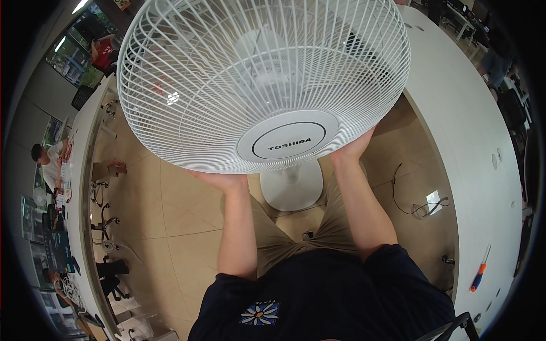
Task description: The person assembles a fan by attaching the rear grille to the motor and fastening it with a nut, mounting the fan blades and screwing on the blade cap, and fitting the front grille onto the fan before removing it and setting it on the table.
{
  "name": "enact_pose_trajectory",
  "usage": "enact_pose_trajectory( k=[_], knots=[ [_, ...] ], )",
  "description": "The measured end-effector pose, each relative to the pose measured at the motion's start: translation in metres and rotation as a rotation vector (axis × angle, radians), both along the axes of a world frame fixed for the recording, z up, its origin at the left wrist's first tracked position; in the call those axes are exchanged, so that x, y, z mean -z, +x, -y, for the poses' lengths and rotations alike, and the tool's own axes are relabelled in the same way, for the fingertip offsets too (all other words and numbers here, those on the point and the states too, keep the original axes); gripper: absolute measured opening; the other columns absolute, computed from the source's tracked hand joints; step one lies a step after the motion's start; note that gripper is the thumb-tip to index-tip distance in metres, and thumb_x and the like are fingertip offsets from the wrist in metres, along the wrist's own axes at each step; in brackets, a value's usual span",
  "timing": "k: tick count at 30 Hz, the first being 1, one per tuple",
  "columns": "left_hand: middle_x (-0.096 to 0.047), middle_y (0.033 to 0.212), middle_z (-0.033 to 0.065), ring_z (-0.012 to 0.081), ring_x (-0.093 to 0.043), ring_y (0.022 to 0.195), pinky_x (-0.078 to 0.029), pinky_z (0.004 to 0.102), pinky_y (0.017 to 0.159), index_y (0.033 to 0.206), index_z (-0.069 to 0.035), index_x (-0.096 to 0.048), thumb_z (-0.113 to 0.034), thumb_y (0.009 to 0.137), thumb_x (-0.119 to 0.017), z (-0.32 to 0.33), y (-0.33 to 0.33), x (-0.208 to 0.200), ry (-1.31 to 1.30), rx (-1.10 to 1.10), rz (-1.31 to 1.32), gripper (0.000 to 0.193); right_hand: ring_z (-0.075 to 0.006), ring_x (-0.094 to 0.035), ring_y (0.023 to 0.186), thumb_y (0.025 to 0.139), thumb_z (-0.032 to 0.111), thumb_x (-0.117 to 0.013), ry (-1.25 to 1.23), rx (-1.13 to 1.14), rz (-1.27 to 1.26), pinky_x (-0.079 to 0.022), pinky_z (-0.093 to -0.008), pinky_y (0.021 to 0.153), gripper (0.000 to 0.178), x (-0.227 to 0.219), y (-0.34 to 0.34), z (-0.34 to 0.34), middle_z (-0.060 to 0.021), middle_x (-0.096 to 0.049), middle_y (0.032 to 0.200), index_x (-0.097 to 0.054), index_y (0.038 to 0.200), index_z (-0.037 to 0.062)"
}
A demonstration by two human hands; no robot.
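Note:
A white electric fan fills the upper middle in front of me, its round wire grille tilted up toward me. Its pale base stands on the floor between my legs. My left hand holds the lower left rim of the grille from below, and most of its fingers are hidden behind the wires. At the lower right rim, my right hand grips in the same way, its fingertips out of sight behind the grille. The blades show only faintly through the wires.
On the white table curving along my right lies a screwdriver with an orange and blue handle. A dark cable trails on the tiled floor below. Another white table runs along the left, with a person seated beyond it.

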State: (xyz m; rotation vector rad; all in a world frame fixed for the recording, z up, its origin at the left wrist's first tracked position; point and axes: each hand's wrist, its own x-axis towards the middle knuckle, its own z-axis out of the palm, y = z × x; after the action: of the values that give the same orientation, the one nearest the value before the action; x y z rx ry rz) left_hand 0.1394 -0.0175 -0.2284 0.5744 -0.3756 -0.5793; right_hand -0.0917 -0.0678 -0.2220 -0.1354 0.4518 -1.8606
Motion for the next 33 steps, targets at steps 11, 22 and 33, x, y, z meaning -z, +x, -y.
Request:
enact_pose_trajectory(
  k=[11, 22, 33],
  knots=[
    [-0.053, 0.137, 0.0116, 0.0277, -0.057, 0.123, -0.052, 0.0397, 0.101, 0.141, -0.001, -0.043, -0.044, 0.106, -0.031, -0.001, -0.003, -0.002, 0.013, 0.027, -0.079, 0.057, -0.0269, -0.052, 0.131, 0.106, 0.053, -0.032, 0.106, -0.139, -0.096, -0.046, -0.0417, 0.107, 0.062, 0.043, -0.001, -0.014, -0.0067, -0.052, 0.145, -0.042, 0.148, 0.0092],
    [-0.053, 0.137, 0.0112, 0.0266, -0.057, 0.122, -0.051, 0.0391, 0.099, 0.141, -0.001, -0.043, -0.040, 0.106, -0.032, -0.002, -0.002, 0.002, -0.010, -0.010, -0.106, 0.053, -0.0347, -0.047, 0.137, 0.102, 0.068, -0.023, 0.153, -0.926, 0.196, -0.033, -0.0483, 0.119, 0.086, 0.099, 0.055, -0.069, -0.0217, -0.052, 0.144, -0.043, 0.144, -0.0030],
    [-0.051, 0.139, 0.0112, 0.0268, -0.055, 0.125, -0.049, 0.0399, 0.102, 0.142, -0.001, -0.042, -0.039, 0.107, -0.033, 0.004, -0.002, 0.003, -0.009, 0.032, -0.092, 0.052, -0.0344, -0.038, 0.144, 0.101, 0.068, -0.026, 0.102, -0.848, 0.349, -0.024, -0.0473, 0.124, 0.084, 0.082, 0.069, -0.069, -0.0196, -0.044, 0.152, -0.037, 0.150, -0.0006]
  ],
)
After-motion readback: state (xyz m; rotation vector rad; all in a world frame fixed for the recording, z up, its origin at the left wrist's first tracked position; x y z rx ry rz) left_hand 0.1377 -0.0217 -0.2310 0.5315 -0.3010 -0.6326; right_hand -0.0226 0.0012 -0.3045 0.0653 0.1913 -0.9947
